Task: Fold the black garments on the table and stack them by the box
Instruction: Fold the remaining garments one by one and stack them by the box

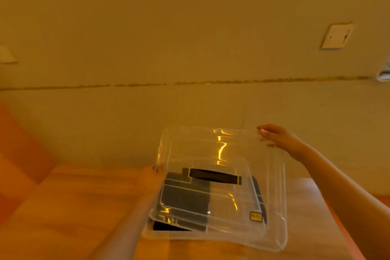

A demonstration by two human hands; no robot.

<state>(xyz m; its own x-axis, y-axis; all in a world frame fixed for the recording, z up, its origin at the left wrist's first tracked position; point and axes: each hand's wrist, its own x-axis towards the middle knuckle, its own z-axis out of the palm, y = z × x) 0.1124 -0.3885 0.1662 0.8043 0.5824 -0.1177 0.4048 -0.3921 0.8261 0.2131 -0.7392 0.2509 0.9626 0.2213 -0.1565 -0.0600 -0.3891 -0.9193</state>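
Note:
I hold a clear plastic lid (238, 154) tilted above a clear storage box (274, 236) on the wooden table (73, 207). My left hand (150, 177) grips the lid's left edge; it is blurred. Over at the lid's far right corner, my right hand (274, 136) pinches the rim. Black garments (185, 198) show through the lid, lying inside the box. A black handle strip (213, 176) shows through the plastic, and a small yellow label (256, 216) sits near the box's front right.
The beige wall (190, 38) rises just behind the table, with a switch plate (336, 37) at the upper right. An orange surface (19, 143) lies to the left of the table.

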